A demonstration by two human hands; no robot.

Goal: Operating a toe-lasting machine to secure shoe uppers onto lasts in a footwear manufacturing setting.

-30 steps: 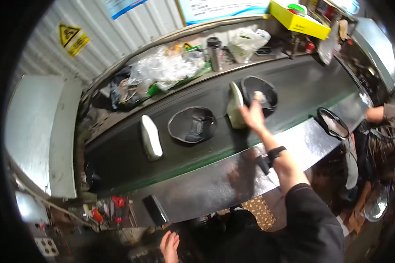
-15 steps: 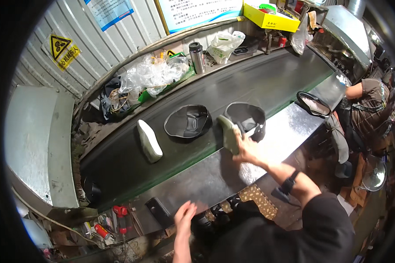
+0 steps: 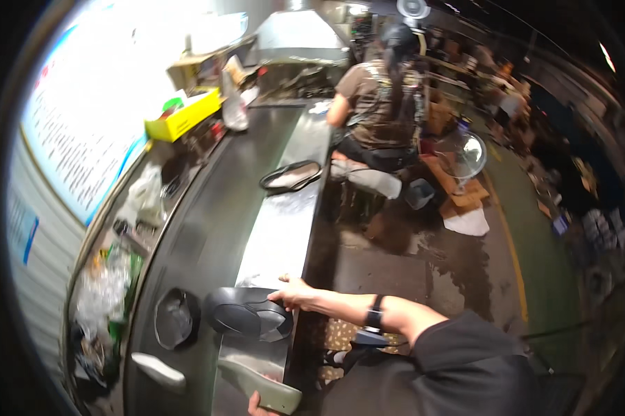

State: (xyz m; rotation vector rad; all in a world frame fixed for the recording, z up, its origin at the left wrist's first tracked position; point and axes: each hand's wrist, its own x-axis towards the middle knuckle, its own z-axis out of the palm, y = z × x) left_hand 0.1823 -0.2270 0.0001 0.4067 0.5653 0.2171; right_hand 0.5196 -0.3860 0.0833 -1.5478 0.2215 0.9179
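Over the near part of the metal table [image 3: 274, 236], the fingers of our right hand [image 3: 298, 296] are pinched closed on the rim of what looks like a black shoe upper [image 3: 243, 315], which overlaps the edge of the conveyor belt [image 3: 201, 229]. Nearer to us, our left hand [image 3: 259, 406] has its fingers curled around a pale green shoe last [image 3: 260, 385], tilted above the table. Half a second ago our right hand was on that last and our left was free; now each hand carries one piece, so the pair is split between them. Left of the upper, a second black upper [image 3: 176, 319] sits open on the belt, with a white last [image 3: 158, 371] just nearer. Farther off, a black strap-like loop [image 3: 291, 177] rests on the table, near a seated co-worker [image 3: 378, 104].
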